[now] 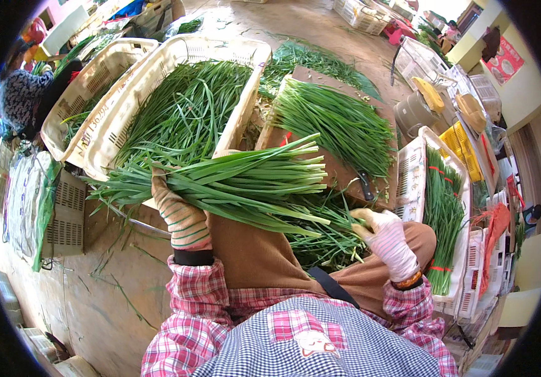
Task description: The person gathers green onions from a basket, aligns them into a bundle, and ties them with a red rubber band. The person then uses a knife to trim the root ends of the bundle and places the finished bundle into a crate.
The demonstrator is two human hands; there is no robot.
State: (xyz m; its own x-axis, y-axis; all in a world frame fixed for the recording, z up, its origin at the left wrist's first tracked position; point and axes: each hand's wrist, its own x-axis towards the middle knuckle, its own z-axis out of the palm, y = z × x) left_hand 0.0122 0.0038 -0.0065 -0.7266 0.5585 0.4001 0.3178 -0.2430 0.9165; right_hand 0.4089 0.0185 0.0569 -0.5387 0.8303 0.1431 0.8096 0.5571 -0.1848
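Note:
My left hand, in a striped knit glove, grips a thick bunch of garlic chives near its leafy end. The pale cut ends point right, above my lap. My right hand, in a whitish glove, is by loose green leaves between my knees. Its thumb and fingertips are at the edge of these leaves, and whether they pinch any is unclear. Beyond, a large pile of chives lies on a brown board. A black-handled knife lies at the pile's near edge, its blade mostly hidden.
A white plastic crate of loose chives stands ahead-left, beside a second crate. At right, another crate holds chives bundled with red bands. Leaf trimmings lie behind the board. A person sits at far left.

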